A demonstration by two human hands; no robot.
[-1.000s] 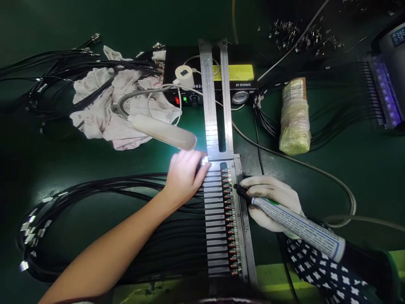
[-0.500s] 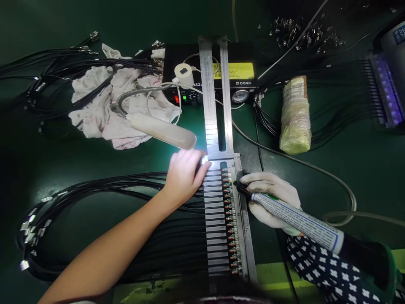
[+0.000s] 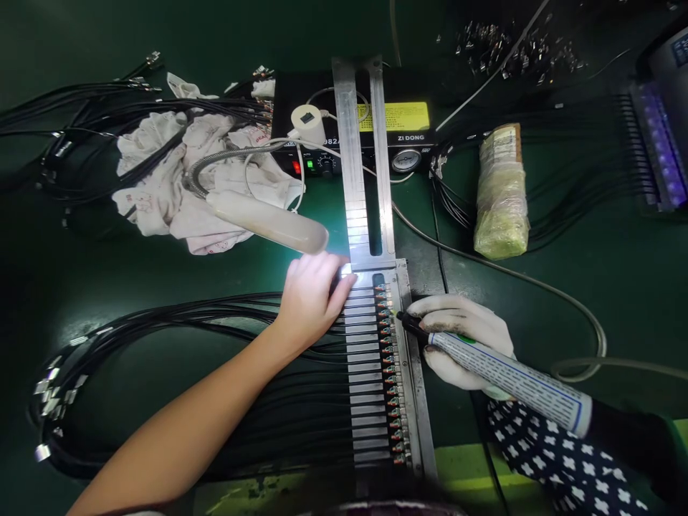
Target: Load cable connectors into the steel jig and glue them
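My bare left hand point(image 3: 312, 295) is closed on the left edge of a slotted metal fixture point(image 3: 366, 356), its thumb against the upper slots. Black cables point(image 3: 301, 401) lie in the slots, with small stripped connector ends point(image 3: 396, 390) in a column along the right side. White-gloved, my right hand point(image 3: 467, 337) wraps around a dispensing syringe point(image 3: 510, 380) with a printed white label and a black tapered front. Its tip meets or hovers close over the fixture's right rail beside the upper connectors; contact cannot be made out.
A lit gooseneck lamp point(image 3: 269, 221) hangs just above my left hand. Behind stand a black dispenser box point(image 3: 419, 147) with a gauge and a wrapped block point(image 3: 501, 193). Crumpled white cloth point(image 3: 209, 193) lies left; a device with purple light point(image 3: 663, 150) stands right.
The syringe's rear has swung slightly right and down, while its tip stays near the same upper connectors. My left hand keeps its place on the fixture. The whole view shifts slightly.
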